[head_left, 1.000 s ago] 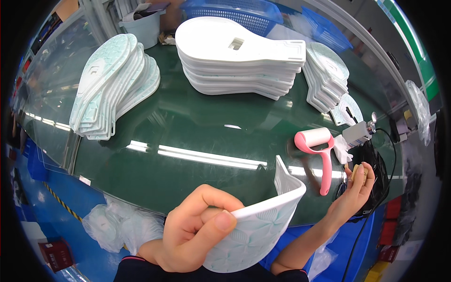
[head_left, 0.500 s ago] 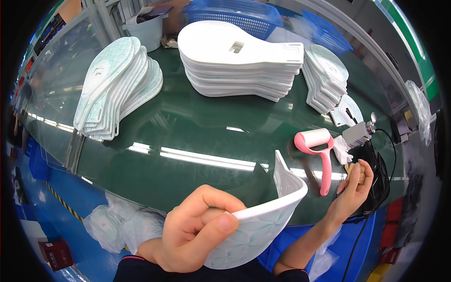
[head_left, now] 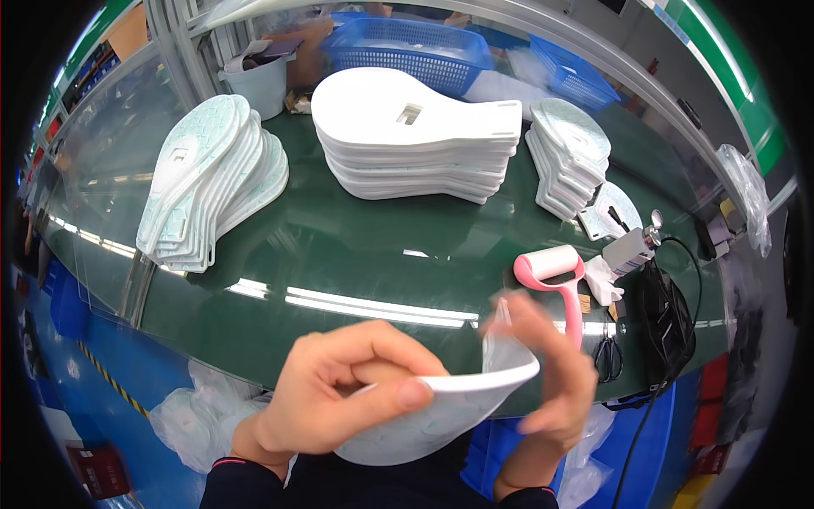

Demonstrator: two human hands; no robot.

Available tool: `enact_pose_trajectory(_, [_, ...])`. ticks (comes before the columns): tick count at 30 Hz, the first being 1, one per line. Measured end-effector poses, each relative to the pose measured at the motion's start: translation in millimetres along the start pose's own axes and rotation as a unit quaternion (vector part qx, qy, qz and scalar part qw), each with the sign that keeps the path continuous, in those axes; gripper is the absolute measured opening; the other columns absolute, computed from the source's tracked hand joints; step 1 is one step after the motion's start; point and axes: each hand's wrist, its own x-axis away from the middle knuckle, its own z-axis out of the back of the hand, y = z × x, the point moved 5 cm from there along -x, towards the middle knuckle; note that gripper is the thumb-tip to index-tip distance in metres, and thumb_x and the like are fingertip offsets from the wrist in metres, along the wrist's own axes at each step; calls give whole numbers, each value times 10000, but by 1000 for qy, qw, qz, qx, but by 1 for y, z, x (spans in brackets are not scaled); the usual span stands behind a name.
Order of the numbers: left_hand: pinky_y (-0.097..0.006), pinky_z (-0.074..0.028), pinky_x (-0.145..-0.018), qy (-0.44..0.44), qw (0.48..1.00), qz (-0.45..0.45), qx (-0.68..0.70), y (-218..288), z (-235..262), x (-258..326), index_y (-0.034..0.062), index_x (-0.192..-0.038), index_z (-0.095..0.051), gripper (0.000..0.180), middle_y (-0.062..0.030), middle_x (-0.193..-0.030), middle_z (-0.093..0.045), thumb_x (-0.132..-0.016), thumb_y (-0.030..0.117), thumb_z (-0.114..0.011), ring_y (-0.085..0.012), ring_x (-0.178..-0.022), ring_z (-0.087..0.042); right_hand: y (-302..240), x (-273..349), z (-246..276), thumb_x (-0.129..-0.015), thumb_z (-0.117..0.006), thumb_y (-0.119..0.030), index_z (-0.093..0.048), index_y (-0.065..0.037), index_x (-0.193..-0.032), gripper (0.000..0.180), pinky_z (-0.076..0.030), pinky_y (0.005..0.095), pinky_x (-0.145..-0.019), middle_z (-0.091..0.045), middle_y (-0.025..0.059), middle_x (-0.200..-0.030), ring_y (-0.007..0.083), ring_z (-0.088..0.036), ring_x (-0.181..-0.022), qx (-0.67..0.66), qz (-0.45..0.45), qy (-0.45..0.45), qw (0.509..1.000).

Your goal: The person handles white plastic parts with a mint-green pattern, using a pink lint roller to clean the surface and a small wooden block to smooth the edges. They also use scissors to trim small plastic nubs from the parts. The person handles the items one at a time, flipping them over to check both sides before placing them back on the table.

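A curved white panel with a pale green pattern (head_left: 415, 437) is held up in front of me, above the near edge of the table. My left hand (head_left: 335, 394) pinches its rim between thumb and fingers. At the panel's upturned right end is my right hand (head_left: 555, 369), smeared by motion; whether its fingers grip that end, I cannot tell. Just beyond this hand lies a pink-handled lint roller (head_left: 572, 305) with a white roll. Scissors with dark handles (head_left: 609, 358) rest to the right of it.
Similar paddle-shaped panels stand stacked: a left stack (head_left: 195, 153), a tall middle stack (head_left: 373, 110) and a right stack (head_left: 570, 140). A metal-topped bottle (head_left: 629, 253), crumpled white tissue (head_left: 602, 280) and black bag (head_left: 666, 327) are at right. Blue baskets (head_left: 407, 55) stand behind.
My right hand has moved left from beside the lint roller to the panel's raised end. The scissors, hidden before, now show. My left hand keeps its pinch on the panel.
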Motion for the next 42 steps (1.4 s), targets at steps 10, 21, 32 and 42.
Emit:
enact_pose_trajectory(10, [-315,-437,-856,11,973,96,210,-29,28,8,-37,-1258,-288,544,-166,-1089,-551,-788,-2,-559,-213,-978,-560,16,19,10,-835,-565,-181,-448,-2,-1170,397,-422,321,-862,-529,110,-1113,208,-527,-999,-315,-45,413,853])
enact_pose_trajectory(21, [-318,-503,-786,139,988,-48,-37,-31,11,18,-39,-1099,-389,463,-183,-999,-575,-710,-98,-634,-222,-892,-602,38,60,-11,-881,-421,-308,-153,-14,-1322,594,-530,535,-575,-353,201,-1277,412,-514,-975,-380,-140,265,875])
enact_pose_trajectory(32, [-330,-528,-721,197,976,-88,-14,-29,16,37,-62,-1025,-406,452,-217,-919,-586,-655,-133,-655,-253,-855,-612,25,60,-16,-887,-377,-422,-112,-76,-1358,642,-471,588,-732,-247,190,-1355,408,-354,-1171,-399,-88,211,888])
enact_pose_trajectory(42, [-328,-521,-727,213,975,-65,-2,-28,17,38,-65,-1043,-391,496,-233,-942,-585,-633,-129,-663,-251,-858,-613,20,58,-17,-865,-418,-444,-115,-10,-1344,714,-405,533,-847,-256,196,-1349,366,-343,-1193,-414,-108,214,878])
